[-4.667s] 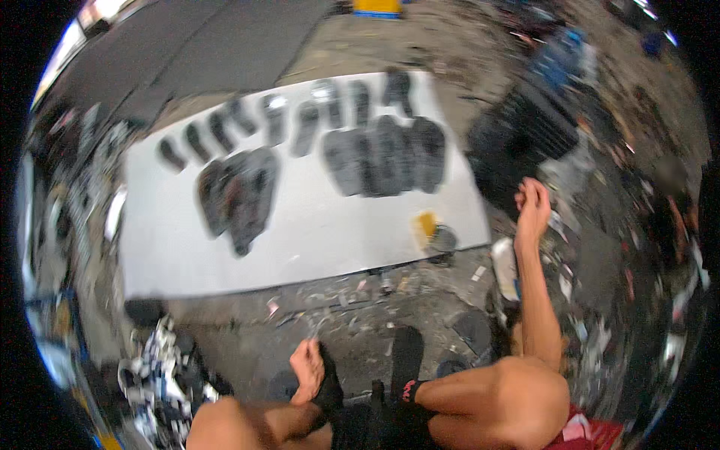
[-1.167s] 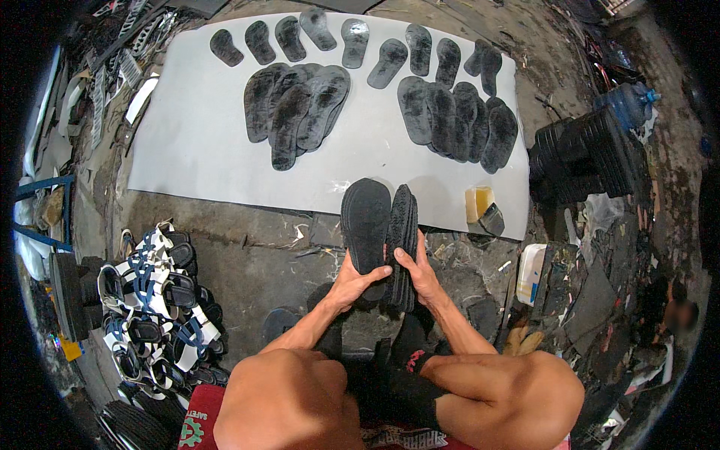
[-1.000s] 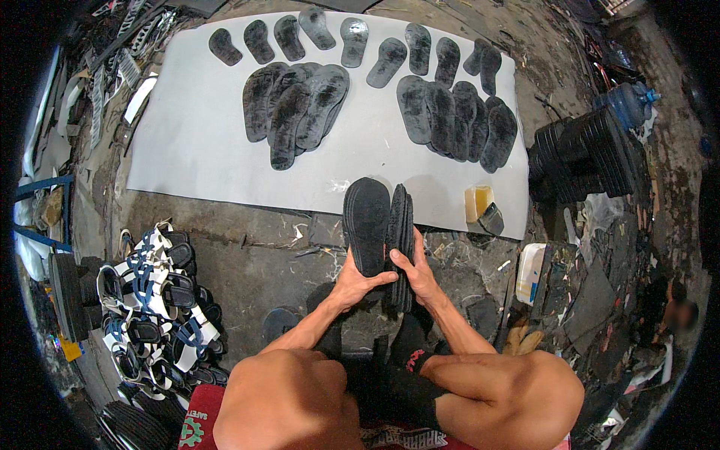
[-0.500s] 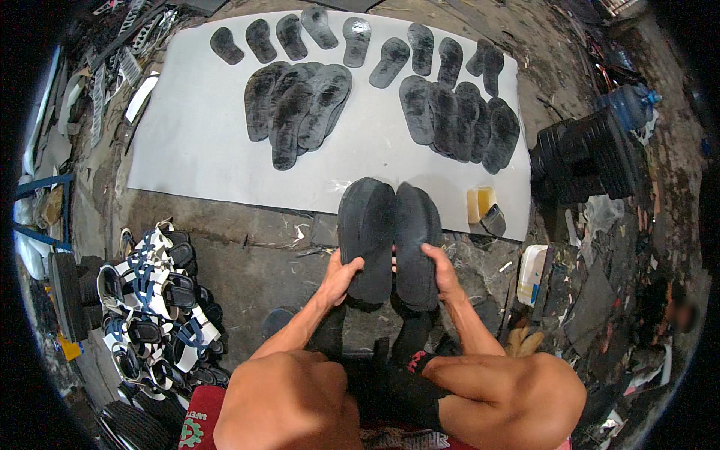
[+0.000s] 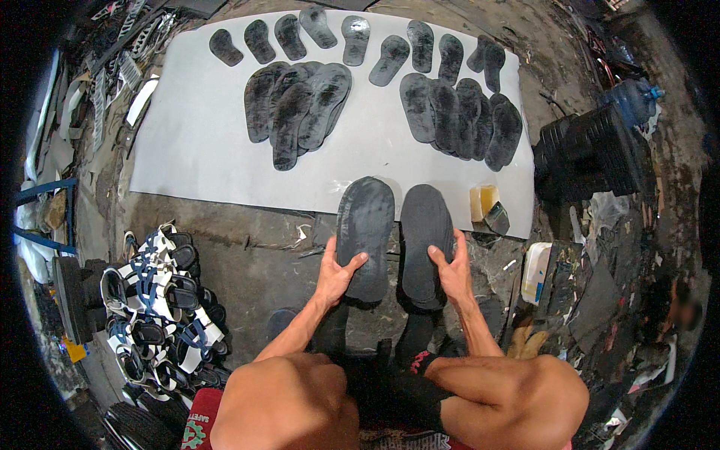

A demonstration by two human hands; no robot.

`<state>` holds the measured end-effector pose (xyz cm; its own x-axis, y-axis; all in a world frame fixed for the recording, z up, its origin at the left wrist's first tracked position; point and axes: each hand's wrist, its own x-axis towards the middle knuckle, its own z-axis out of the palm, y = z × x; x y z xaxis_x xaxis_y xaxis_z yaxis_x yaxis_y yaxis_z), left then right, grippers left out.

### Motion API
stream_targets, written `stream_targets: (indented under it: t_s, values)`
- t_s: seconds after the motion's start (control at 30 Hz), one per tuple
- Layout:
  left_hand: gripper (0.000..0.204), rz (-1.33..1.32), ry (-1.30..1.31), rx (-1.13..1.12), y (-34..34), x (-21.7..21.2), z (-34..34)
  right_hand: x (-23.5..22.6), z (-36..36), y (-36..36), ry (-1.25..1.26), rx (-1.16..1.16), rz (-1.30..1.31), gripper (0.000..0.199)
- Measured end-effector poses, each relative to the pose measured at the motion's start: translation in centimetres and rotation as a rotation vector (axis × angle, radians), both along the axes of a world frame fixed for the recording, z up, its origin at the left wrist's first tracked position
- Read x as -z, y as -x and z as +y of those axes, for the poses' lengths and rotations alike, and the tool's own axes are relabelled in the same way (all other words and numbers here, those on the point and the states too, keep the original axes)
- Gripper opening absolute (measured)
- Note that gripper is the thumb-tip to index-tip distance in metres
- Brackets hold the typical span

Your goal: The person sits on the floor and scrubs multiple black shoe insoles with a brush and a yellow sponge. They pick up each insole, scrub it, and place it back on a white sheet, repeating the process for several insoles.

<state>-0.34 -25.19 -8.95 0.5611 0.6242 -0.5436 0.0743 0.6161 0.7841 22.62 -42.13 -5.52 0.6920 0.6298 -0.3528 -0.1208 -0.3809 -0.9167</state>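
Grey floor, rough, scrap-littered, running as a strip between sheet and feet. White sheet lies on it, smooth; near edge curved by the lens, a pale band between that edge and the dark soles laid out on it. Lower left: heap of sandals, white and navy straps. Right of sheet: ribbed black stack, just beside the edge. Two dark soles held up side by side, narrow gap between, tops overlapping the sheet's near edge in view: left sole faintly glossy, right sole matt, grainy. Left hand pinches the left one, thumb on face; right hand likewise on its own. Red cloth at lower left. Yellow block near sheet's corner. Cloth printing: white lettering, green toothed wheel.
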Motion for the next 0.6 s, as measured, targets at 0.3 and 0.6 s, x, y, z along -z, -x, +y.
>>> stream_targets:
  t_s: [0.3, 0.6]
  values:
    - [0.069, -0.190, 0.303, -0.138, 1.0, 3.3, 0.9, -5.1, 6.6, 5.0, -0.263, 0.038, 0.501, 0.077]
    - [0.077, 0.344, -0.821, 0.284, -2.4, -4.4, 0.5, -0.9, 4.5, 2.5, 0.142, -0.336, -0.539, 0.095]
